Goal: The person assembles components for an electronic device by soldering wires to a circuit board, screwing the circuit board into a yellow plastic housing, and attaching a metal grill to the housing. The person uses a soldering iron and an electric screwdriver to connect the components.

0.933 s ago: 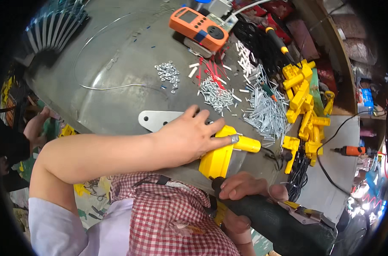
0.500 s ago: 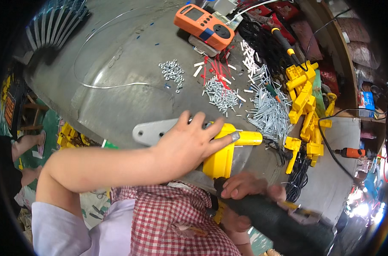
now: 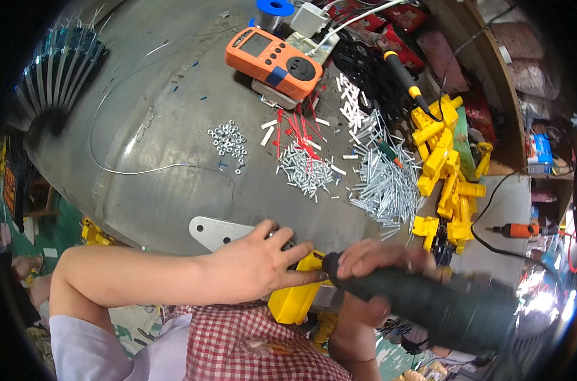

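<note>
My left hand [image 3: 253, 263] is closed over a yellow plastic housing [image 3: 295, 301] and the near end of a flat grey metal plate [image 3: 215, 230]. Two round holes show in the plate, whose other end reaches out to the left past my fingers. From the right, my right hand [image 3: 371, 263] grips a bulky dark green power tool [image 3: 441, 308], blurred by motion. Its black nose meets the right side of the yellow housing, close to my left fingertips; whether a bit enters it is hidden.
Beyond my hands lie piles of nuts [image 3: 228, 141], short screws [image 3: 304, 170] and long screws [image 3: 387, 184]. An orange power meter [image 3: 272, 61] stands at the back. Yellow plastic parts [image 3: 437, 159] and a soldering iron [image 3: 402, 74] are on the right, near an orange-and-black screwdriver [image 3: 523, 230].
The power tool has swung up and left, its nose now against the yellow housing. My left hand and the housing sit lower in view, and the housing has turned. The whole view has shifted.
</note>
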Action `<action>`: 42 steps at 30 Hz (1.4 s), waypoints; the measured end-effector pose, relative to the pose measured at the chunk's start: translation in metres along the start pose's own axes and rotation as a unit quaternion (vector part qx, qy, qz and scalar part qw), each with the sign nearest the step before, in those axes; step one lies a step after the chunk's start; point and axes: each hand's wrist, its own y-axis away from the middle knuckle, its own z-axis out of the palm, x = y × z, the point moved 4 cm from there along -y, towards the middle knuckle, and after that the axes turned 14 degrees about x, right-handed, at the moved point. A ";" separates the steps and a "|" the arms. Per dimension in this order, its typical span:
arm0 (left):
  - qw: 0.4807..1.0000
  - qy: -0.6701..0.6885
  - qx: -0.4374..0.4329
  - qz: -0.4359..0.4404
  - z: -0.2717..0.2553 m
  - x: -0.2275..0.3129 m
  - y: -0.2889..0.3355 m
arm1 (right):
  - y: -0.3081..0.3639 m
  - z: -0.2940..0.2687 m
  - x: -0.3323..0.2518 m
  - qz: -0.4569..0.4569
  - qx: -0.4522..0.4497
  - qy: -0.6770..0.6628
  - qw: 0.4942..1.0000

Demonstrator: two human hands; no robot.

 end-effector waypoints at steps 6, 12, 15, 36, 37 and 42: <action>1.000 0.020 0.006 0.008 0.002 -0.001 -0.003 | -0.020 0.004 0.011 -0.008 -0.171 -0.136 0.976; 1.000 0.012 0.017 -0.003 0.000 0.005 -0.003 | -0.019 0.002 0.011 0.034 -0.187 -0.130 0.973; 0.999 -0.005 0.003 -0.038 0.004 0.014 -0.002 | 0.000 -0.003 0.006 0.006 -0.141 -0.057 0.988; 0.969 0.074 -0.008 -0.235 -0.010 -0.012 0.009 | 0.034 -0.153 0.014 0.222 0.397 -0.291 0.842; 0.969 0.074 -0.012 -0.234 -0.012 -0.014 0.006 | 0.033 -0.149 0.016 0.222 0.400 -0.291 0.840; 0.955 0.132 -0.025 -0.264 -0.017 -0.018 -0.002 | 0.030 -0.134 0.022 0.239 0.368 -0.285 0.852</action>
